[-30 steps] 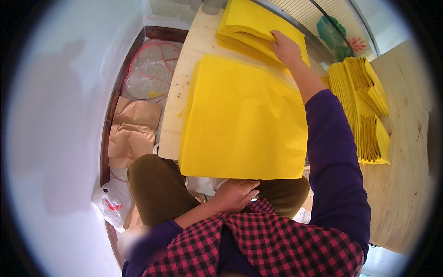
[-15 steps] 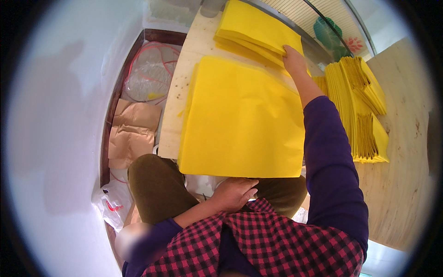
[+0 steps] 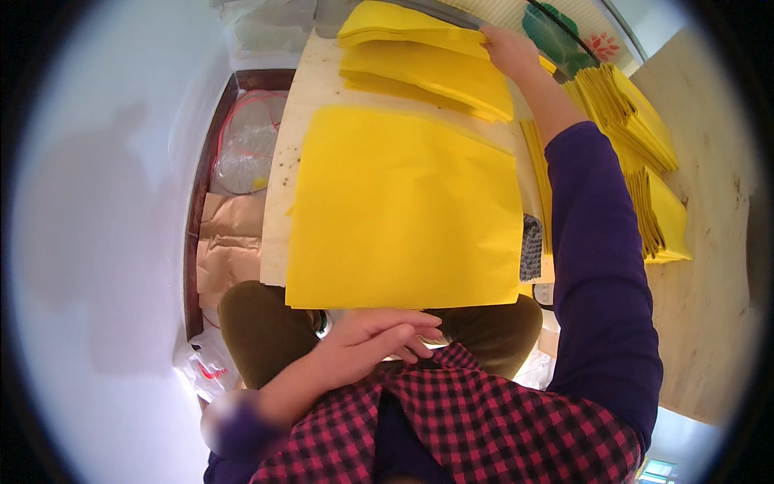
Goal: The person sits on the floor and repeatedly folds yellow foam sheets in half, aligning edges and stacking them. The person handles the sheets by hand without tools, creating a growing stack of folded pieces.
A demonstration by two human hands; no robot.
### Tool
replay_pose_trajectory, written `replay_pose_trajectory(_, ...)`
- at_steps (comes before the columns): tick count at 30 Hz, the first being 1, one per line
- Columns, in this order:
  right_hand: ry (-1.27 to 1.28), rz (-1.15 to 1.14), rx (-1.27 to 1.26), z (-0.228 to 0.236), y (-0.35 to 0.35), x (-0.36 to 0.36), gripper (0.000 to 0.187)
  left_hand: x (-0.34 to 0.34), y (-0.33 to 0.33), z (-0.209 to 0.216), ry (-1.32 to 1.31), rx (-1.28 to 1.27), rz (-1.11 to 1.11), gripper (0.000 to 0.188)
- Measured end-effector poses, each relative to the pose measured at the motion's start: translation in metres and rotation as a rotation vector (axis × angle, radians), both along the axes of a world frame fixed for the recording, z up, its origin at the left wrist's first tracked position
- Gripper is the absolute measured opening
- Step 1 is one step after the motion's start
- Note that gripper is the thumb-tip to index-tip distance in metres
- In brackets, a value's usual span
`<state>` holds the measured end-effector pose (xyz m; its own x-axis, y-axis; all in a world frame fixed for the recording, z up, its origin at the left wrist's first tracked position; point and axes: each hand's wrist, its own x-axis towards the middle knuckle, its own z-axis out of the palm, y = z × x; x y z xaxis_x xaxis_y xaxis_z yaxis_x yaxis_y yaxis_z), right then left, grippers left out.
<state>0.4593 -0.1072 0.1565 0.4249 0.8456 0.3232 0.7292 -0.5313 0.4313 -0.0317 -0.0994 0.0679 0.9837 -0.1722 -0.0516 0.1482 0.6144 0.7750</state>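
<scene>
evidently, right hand (image 3: 511,52) pinched folded sheets (image 3: 403,22), best gripped evenly; left hand (image 3: 367,345) lay loosely open, flat sheets (image 3: 403,214) between.

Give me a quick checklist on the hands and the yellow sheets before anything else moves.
1. Right hand gripping the far yellow stack: ok, fingers at the right edge of its raised top part.
2. Number of layers in that grip: cannot tell.
3. Left hand free: ok, it holds nothing visible, in front of the lap.
4. Near yellow sheet uncovered: ok, nothing lies on it.
5. Near yellow sheet fully on the table: not ok, its front edge reaches past the table's edge.
</scene>
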Motion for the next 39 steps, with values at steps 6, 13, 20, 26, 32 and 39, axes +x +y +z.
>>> replay_pose_trajectory(6, 0.008, 0.066, 0.106, 0.007, -0.005, -0.012, 0.017, 0.04, 0.065, 0.055, 0.039, -0.257, 0.317, 0.055)
replay_pose_trajectory(13, 0.007, 0.141, 0.194, 0.002, -0.034, -0.038, 0.017, 0.197, 0.141, 0.053, 0.234, -0.331, 0.612, 0.082)
replay_pose_trajectory(20, 0.045, 0.037, 0.157, 0.0, -0.057, -0.055, 0.012, 0.263, 0.166, 0.026, 0.122, -0.398, 0.721, 0.06)
replay_pose_trajectory(26, 0.027, -0.032, 0.071, 0.012, -0.062, -0.065, 0.01, 0.3, 0.201, 0.037, 0.105, -0.074, 0.9, 0.036)
replay_pose_trajectory(32, -0.061, -0.004, 0.216, 0.051, -0.071, -0.059, 0.014, 0.335, 0.234, 0.083, 0.108, -0.109, 0.684, 0.026)
replay_pose_trajectory(39, -0.065, 0.076, 0.312, 0.098, -0.101, -0.091, 0.017, 0.29, 0.203, 0.143, -0.155, 0.027, 0.784, 0.021)
